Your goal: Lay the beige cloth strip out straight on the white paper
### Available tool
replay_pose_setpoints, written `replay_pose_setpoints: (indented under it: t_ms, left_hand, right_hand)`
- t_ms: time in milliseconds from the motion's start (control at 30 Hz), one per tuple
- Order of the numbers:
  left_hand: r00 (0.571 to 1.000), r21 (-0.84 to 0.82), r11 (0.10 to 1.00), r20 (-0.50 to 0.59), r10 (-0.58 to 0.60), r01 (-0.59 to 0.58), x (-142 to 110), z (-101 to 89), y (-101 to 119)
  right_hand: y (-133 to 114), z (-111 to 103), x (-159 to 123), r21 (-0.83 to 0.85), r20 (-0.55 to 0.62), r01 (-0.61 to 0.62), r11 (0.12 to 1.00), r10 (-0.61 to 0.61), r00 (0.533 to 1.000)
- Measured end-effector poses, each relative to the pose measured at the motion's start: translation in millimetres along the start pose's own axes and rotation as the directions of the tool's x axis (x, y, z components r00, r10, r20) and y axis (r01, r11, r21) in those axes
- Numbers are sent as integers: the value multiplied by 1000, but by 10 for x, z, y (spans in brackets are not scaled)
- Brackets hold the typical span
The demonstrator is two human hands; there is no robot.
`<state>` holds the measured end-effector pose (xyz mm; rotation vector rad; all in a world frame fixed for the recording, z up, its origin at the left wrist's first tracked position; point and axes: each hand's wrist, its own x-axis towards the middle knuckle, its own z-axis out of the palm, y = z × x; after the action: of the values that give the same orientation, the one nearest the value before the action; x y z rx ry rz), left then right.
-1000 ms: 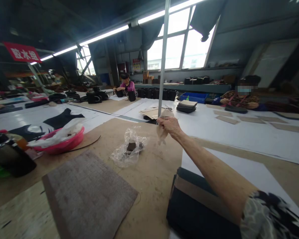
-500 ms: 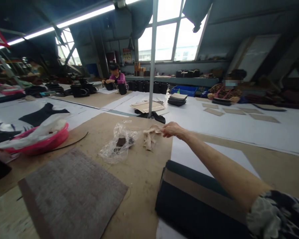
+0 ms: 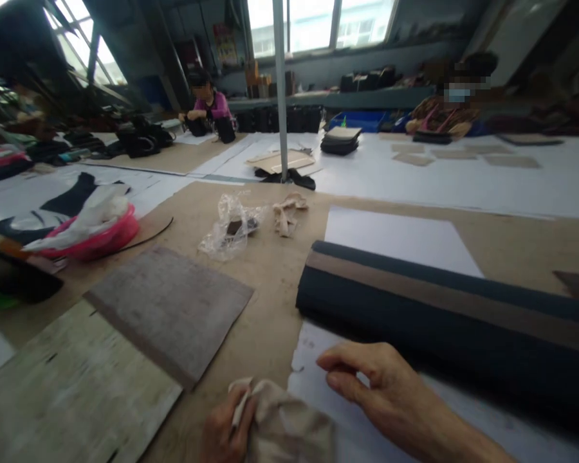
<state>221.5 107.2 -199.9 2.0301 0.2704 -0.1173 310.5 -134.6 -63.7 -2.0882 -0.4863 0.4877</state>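
At the bottom edge, my left hand [image 3: 226,424] is closed on a crumpled beige cloth [image 3: 289,418], with folds pinched between its fingers. My right hand [image 3: 381,386] hovers just right of that cloth, over a white sheet [image 3: 313,341]. Its thumb and index finger are curled, with a small gap between them, and I see nothing in it. Beyond it lies a dark blue-black roll of material [image 3: 390,296] with a brown stripe along its length. A smaller crumpled beige scrap [image 3: 287,213] rests farther up the table.
Left of centre lie a grey-brown panel [image 3: 174,308] and a stained board [image 3: 77,392]. A clear plastic bag [image 3: 231,231] sits beside the scrap. A pink basin [image 3: 101,238] stands at left, and a metal pole [image 3: 280,90] rises mid-table. Two people [image 3: 207,106] work across.
My right hand has drawn back from the beige scrap toward me. My left hand with the beige cloth has come into view. The view has tilted down, showing more of the roll.
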Motion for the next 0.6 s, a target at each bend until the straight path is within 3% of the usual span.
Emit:
replay_pose_setpoints:
  t_ms: [167,300,400,500,600]
  left_hand:
    - [999,8,999,2,43,-43,-15,-53,-129]
    - [998,0,998,20,59,-59,-52,-84,-64]
    - [996,-22,996,29,85,-85,-92,-153,29]
    - [997,-43,996,-30,73,-75,-120,-299,180]
    - [993,-147,988,-97,-66,51,-115,-495,352]
  right_hand:
    - [301,865,45,-285,158,5,959,42,987]
    - [383,1180,151,-383,151,-25,923,89,985]
    - [402,1136,145,-342,98,-97,935,138,986]
    - [399,892,53,-203,21,-163,965,171,985]
    - [349,598,-85,134,-35,-269,954,276,961]
